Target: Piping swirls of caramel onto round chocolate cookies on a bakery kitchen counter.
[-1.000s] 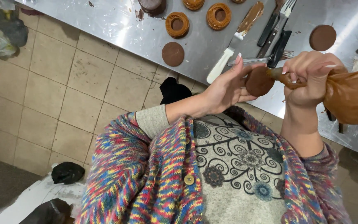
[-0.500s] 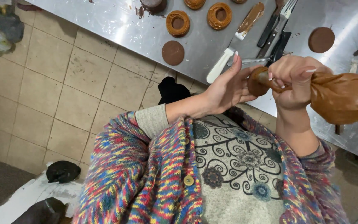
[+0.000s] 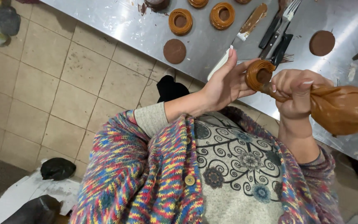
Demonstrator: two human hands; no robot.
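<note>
Left hand (image 3: 224, 85): raised in front of the chest, just off the near edge of the steel table (image 3: 125, 25); fingers half spread, fingertips and thumb pinching a round brown cookie (image 3: 260, 75) by its rim. The cookie stands tilted on edge and carries a ring of caramel-coloured cream around its face, centre bare

Right hand (image 3: 296, 93): fist pressed together around the narrow end of a piping bag (image 3: 344, 110); the bag's tip touches the cookie at its lower right side. The bag is full of caramel-coloured filling and bulges out toward the right of the view

On the table, near its near edge: one plain brown cookie (image 3: 175, 51), lying flat. Further in: two cookies with cream rings (image 3: 180, 21), side by side, bare centres showing. Toward the right end: another plain cookie (image 3: 322, 42)

Between these, a spatula (image 3: 239, 41) with a white handle, blade smeared with caramel cream, lying slantwise with its handle behind the left fingers; just beside it, dark-handled knives and a fork (image 3: 276, 35), partly overlapping

Clothing: multicoloured knitted cardigan (image 3: 146, 174) over a grey patterned top

Below the table: tiled floor (image 3: 63, 83) with dark bags at the lower left
</note>
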